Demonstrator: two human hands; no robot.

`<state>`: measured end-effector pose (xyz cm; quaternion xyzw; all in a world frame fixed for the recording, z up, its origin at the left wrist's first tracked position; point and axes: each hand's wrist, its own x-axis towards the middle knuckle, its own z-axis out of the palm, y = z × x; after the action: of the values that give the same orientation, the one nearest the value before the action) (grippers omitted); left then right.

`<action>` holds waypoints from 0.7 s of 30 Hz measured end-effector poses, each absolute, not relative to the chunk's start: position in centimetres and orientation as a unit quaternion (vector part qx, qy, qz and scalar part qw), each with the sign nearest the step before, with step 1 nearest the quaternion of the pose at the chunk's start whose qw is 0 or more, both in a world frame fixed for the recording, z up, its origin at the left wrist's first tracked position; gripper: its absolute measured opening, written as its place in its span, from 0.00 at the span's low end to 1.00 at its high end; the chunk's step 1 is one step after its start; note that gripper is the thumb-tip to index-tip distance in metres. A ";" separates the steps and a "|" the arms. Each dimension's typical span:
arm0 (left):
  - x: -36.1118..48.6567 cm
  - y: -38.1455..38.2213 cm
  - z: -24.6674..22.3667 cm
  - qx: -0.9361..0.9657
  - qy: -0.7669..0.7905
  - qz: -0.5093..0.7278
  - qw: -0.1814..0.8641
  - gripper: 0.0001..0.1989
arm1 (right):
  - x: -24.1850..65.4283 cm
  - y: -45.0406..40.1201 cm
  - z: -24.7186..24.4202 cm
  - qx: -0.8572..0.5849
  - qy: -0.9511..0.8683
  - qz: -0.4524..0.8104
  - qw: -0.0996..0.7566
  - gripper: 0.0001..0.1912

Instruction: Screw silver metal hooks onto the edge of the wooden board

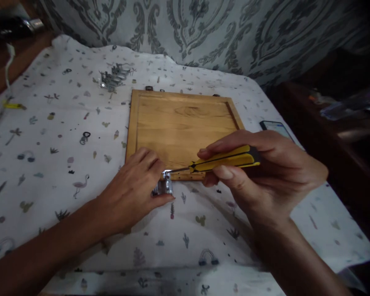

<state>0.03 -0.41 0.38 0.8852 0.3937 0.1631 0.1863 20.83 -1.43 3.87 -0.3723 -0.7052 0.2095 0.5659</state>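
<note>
A framed wooden cabinet door (172, 127) lies flat on the patterned cloth. At its near edge, a shiny metal hinge (165, 187) sits between the thumb and fingers of my left hand (142, 181), partly hidden by them. In my right hand (265, 176) is a screwdriver (225, 159) with a yellow and black handle, held nearly level. Its shaft points left, and the tip meets the upper part of the hinge. Whether a screw is under the tip is too small to tell.
Several more metal hinges (114, 77) lie in a pile at the back left. A phone (276, 128) rests beyond my right hand. A small yellow object (14, 105) lies at the far left. Damask-patterned fabric (191, 33) rises behind the cloth-covered table (89, 230).
</note>
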 end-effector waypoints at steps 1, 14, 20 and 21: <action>0.0 -0.4 0.5 0.886 0.393 0.154 0.193 0.16 | 20.8 -1.5 4.0 -0.371 -0.717 0.202 0.554 0.07; 0.0 -0.4 0.6 0.884 0.390 0.161 0.202 0.15 | 19.4 -1.8 4.4 -0.371 -0.737 0.185 0.534 0.13; -0.2 -0.3 0.7 0.889 0.381 0.166 0.193 0.15 | 20.5 -1.9 4.5 -0.393 -0.720 0.209 0.532 0.14; -0.3 -0.3 0.7 0.890 0.380 0.169 0.189 0.15 | 21.2 -1.9 4.7 -0.399 -0.719 0.223 0.524 0.16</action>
<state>-0.26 -0.28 0.68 0.8896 0.3800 0.1686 0.1893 21.20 -1.92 4.69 -0.3992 -0.7188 0.2230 0.5237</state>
